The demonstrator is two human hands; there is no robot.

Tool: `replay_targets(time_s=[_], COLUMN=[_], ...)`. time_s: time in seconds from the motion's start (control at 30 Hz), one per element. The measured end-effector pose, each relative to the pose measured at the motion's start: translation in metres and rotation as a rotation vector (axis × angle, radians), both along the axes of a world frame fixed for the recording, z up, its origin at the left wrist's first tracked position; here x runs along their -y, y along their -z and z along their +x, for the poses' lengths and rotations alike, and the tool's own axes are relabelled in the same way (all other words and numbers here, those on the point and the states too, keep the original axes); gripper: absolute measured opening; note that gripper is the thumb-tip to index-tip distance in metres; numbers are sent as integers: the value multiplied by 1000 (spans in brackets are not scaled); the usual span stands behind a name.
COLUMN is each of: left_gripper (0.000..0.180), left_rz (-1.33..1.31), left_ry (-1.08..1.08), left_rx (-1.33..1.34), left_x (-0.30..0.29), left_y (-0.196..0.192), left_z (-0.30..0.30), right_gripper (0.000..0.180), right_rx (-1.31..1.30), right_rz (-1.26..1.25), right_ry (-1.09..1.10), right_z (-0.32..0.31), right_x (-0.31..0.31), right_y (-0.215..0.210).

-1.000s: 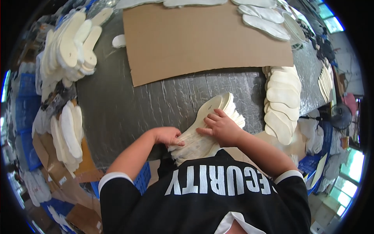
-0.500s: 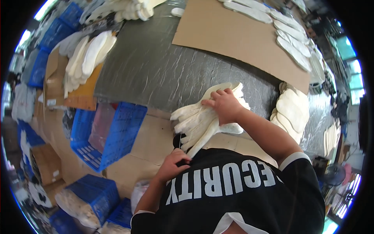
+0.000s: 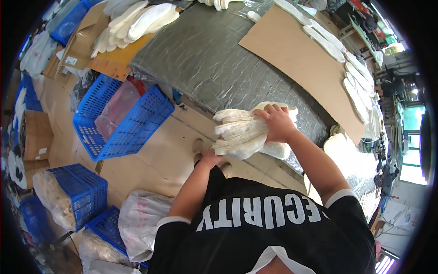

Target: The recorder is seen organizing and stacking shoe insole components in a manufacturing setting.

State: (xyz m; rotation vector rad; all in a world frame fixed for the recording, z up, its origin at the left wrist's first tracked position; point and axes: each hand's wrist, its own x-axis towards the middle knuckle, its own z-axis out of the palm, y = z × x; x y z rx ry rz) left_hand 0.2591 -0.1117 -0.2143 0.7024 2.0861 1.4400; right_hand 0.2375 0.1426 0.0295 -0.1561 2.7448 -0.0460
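Observation:
A thick bundle of white insoles lies at the near edge of the dark table, its left ends gathered close and jutting past the edge. My right hand grips the bundle from above near its right end, fingers curled over the top layers. Against the lower left end of the same bundle is my left hand. Its fingers are mostly hidden under the insoles, so their hold does not show.
Plastic film covers the table. A cardboard sheet on it carries a row of insoles. More insoles are piled at the far left. Blue crates and a filled plastic bag stand on the floor at left.
The fanned-out insoles are now drawn together into a compact bundle. My left hand has come up from near my shirt to the bundle's left end. The whole view has shifted.

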Motion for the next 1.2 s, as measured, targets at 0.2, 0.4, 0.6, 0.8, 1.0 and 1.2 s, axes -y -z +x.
replay_targets(time_s=[0.2, 0.4, 0.6, 0.8, 1.0, 1.2], left_gripper=[31, 43, 52, 57, 44, 41], left_rz=[486, 237, -37, 715, 1289, 1250], left_ry=[-70, 137, -10, -221, 160, 118], left_rx=[630, -261, 585, 952, 990, 799], left_x=[-63, -56, -88, -100, -71, -120], left_y=[-62, -125, -64, -32, -114, -144], left_z=[80, 102, 56, 21, 0, 15], right_gripper=[99, 102, 105, 105, 104, 104], right_rx=[-15, -22, 28, 28, -323, -534], right_rz=[-5, -36, -43, -94, -426, -701], right_ry=[31, 160, 232, 196, -40, 67], right_z=[1, 5, 5, 18, 75, 107], right_x=[-1, 3, 6, -1, -48, -76], right_y=[6, 7, 3, 10, 23, 52])
